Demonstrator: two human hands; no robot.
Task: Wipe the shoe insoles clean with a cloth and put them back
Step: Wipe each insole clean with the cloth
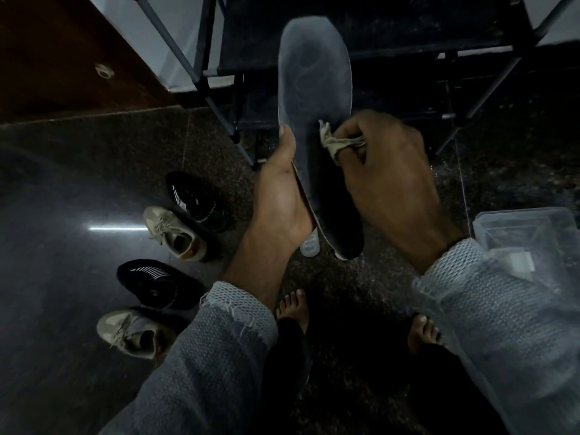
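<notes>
A long grey insole (314, 76) stands upright in front of me, toe end up. My left hand (279, 199) grips it along its left edge, thumb on the rim. A second, pale insole (310, 244) peeks out behind its heel. My right hand (386, 171) pinches a small beige cloth (337, 139) against the insole's middle. On the dark floor at left stand two black shoes (194, 199) (153, 284) and two beige sneakers (174, 233) (131, 332).
A dark metal-framed shoe rack (439, 36) stands straight ahead behind the insole. A clear plastic box (527, 233) sits at the right beside my sleeve. A wooden door (56, 51) is at the upper left. My bare feet (295, 306) are on the speckled floor.
</notes>
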